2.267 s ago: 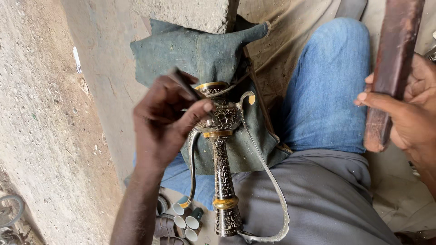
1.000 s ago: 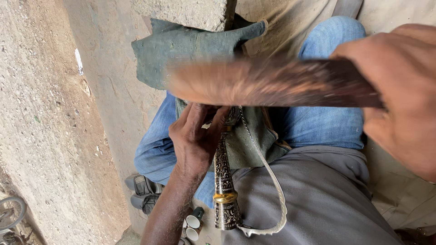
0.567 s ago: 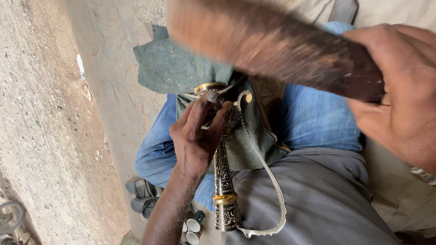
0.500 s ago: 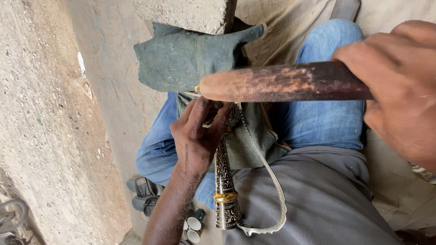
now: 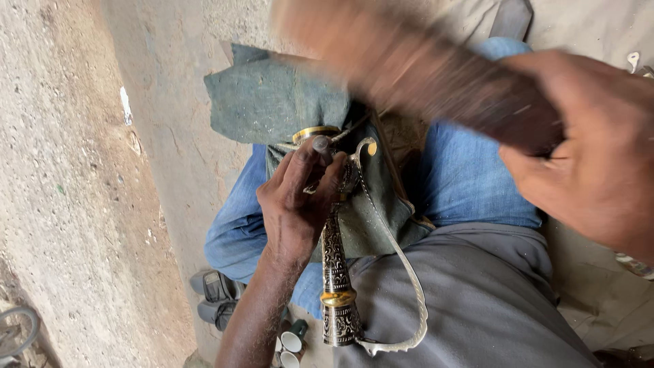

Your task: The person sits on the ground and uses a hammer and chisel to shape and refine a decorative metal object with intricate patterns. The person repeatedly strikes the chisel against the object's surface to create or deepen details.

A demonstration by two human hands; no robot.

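Two hands: left hand (image 5: 300, 204) grips ornate vessel (image 5: 337, 272); right hand (image 5: 593, 163) above it.

A metal pot (image 5: 335, 272) lies across the person's lap, with hands on either side of it.

The pot rests on a cloth (image 5: 286, 109) spread over the left thigh (image 5: 235, 225), its base toward the person's body and its top away. The left hand (image 5: 296, 204) lies over the pot's upper part, fingertips beside a small punch (image 5: 321, 144) at the pot's rim. A curved handle (image 5: 402, 272) runs along the pot's right side. The right hand (image 5: 593, 170) is raised at the right, holding a blurred wooden bar (image 5: 422, 75) that reaches leftward above the cloth. Small cups (image 5: 289, 341) sit on the floor (image 5: 82, 204) below the left forearm, a sandal (image 5: 216, 296) just left of them.
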